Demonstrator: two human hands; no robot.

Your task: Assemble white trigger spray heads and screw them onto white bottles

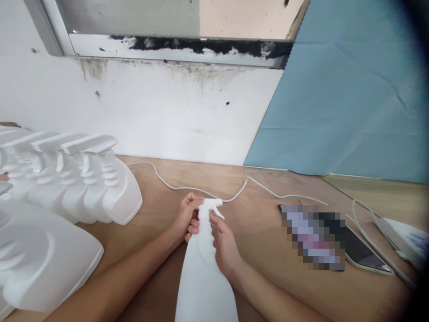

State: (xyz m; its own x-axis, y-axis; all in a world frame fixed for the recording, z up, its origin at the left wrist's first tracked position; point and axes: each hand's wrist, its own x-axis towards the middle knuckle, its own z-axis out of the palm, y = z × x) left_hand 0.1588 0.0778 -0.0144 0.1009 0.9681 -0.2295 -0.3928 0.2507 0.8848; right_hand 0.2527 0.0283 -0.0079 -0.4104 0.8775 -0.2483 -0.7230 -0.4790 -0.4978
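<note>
- Left hand (187, 215) is closed around the back of the sprayer (209, 206) on a white bottle (204, 273).
- Right hand (224, 243) grips the bottle's neck from the other side, forefinger at the trigger.
- The bottle stands between both hands on the table (261, 232).
- Left of the left hand: a row of bottles (83, 183).
- Just beyond the hands: a cable (241, 190).
- Right of the right hand: a phone (362, 252).

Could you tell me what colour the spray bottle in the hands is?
White, the spray bottle, in the head view.
</note>
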